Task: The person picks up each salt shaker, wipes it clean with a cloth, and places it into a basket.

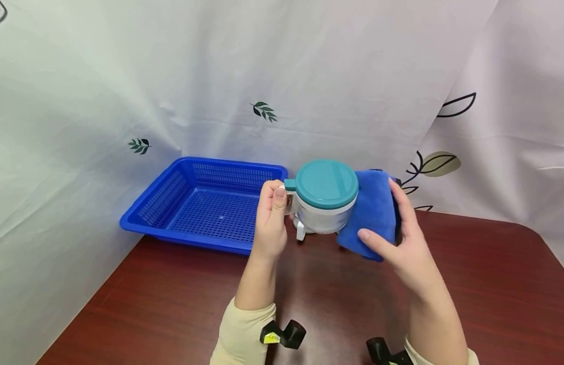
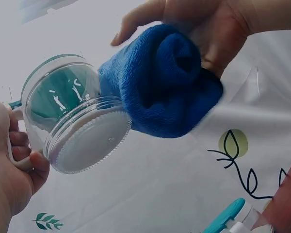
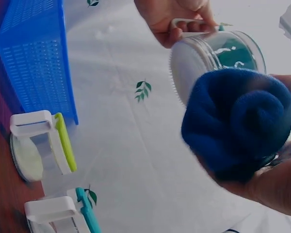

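Observation:
A clear seasoning jar with a teal lid is held up above the table. My left hand grips its white handle, thumb near the lid's tab. In the left wrist view the jar's ribbed base shows, the jar tilted. My right hand holds a folded blue cloth against the jar's right side, thumb on the near face and fingers behind. From the right wrist view the cloth looks rolled at its end and covers part of the jar.
A blue plastic basket stands on the dark red table, left of the jar. Two more handled jars stand on the table, one with a lime-green lid, one with a teal lid. A leaf-printed white curtain hangs behind.

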`<state>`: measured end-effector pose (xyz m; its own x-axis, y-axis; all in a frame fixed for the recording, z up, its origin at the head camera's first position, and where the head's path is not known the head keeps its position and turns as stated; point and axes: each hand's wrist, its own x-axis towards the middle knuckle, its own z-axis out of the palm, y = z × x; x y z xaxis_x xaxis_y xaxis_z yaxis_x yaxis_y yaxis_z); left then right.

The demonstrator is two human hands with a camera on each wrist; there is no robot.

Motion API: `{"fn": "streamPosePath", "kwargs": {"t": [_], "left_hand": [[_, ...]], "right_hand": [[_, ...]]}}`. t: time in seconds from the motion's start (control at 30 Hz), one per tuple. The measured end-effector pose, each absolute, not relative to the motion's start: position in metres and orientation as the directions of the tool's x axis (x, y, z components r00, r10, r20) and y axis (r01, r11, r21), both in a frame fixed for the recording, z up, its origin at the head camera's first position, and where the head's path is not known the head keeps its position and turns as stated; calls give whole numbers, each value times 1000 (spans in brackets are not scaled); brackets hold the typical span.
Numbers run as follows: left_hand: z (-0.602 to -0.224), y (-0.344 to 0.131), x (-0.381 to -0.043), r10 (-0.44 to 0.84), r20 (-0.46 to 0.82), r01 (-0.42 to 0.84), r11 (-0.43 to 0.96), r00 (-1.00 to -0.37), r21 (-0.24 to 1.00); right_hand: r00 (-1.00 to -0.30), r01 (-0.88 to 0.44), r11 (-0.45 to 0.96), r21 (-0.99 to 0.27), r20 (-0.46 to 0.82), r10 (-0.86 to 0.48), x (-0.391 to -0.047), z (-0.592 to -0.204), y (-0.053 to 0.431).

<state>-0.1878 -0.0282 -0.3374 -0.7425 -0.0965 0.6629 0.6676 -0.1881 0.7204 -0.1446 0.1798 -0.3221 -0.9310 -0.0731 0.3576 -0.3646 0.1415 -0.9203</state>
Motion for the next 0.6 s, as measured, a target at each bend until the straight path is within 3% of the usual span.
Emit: {"fn": "streamPosePath", "kwargs": {"t": [0.1, 0.23, 0.37, 0.47, 0.6], "left_hand": [[-337, -30, -187, -62, 687, 683, -201, -724, 702], [-337, -31, -187, 33, 729, 710, -203, -684, 675], [-337, -29, -186, 140, 758, 725, -224, -638, 651], [-337, -27, -186, 189, 767, 725, -250, -613, 641], [-337, -27, -185, 193, 773, 736, -236, -604, 634]], "right_hand": [[-937, -348, 151, -925, 347, -32, -145, -322, 179], [-938, -337, 20, -941, 338, 78, -145, -324, 180], [-929, -340, 69, -938, 346, 130, -146, -324, 189], [-934, -330, 160, -930, 346, 86, -147, -324, 198], [-936, -351, 259, -900, 336, -99, -147, -323, 210]]}}
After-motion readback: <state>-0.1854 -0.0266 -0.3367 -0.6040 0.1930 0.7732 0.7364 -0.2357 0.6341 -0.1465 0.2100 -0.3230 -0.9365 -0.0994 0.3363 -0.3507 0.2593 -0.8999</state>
